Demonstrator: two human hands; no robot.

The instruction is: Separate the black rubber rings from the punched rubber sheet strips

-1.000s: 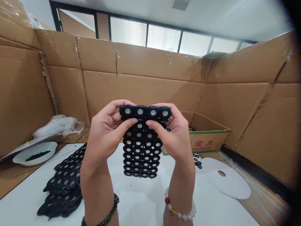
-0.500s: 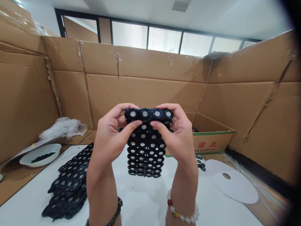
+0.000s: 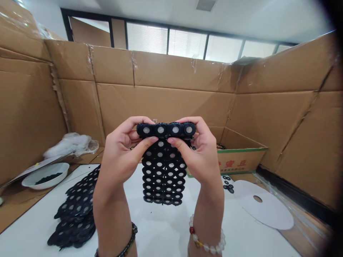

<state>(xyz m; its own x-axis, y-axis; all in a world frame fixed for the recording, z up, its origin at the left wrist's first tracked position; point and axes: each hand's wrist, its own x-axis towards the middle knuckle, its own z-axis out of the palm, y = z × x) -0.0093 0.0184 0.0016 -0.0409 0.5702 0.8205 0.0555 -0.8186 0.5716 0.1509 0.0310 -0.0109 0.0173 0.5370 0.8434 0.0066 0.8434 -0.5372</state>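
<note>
A black sheet of joined round pieces with pale centres (image 3: pixel 164 178) hangs in front of me, above the white table. My left hand (image 3: pixel 122 153) pinches its folded upper edge at the left, thumb in front and fingers behind. My right hand (image 3: pixel 197 151) grips the same edge at the right in the same way. Along the top, a row of discs faces me; the lower part drops below my thumbs. On the table to the left lies a stack of similar black sheets (image 3: pixel 77 208). The fingertips behind the fold are partly hidden.
A white bowl (image 3: pixel 45 175) with small dark pieces stands at left, near crumpled clear plastic (image 3: pixel 72 145). At right are an open cardboard box (image 3: pixel 241 160), several loose black rings (image 3: pixel 228 186) and a white disc with a hole (image 3: pixel 268 210). Cardboard walls (image 3: pixel 166 103) surround the table.
Both hands and the held black sheet have shifted slightly to the left. The sheet's hanging end sits a little lower, and the grip looks the same.
</note>
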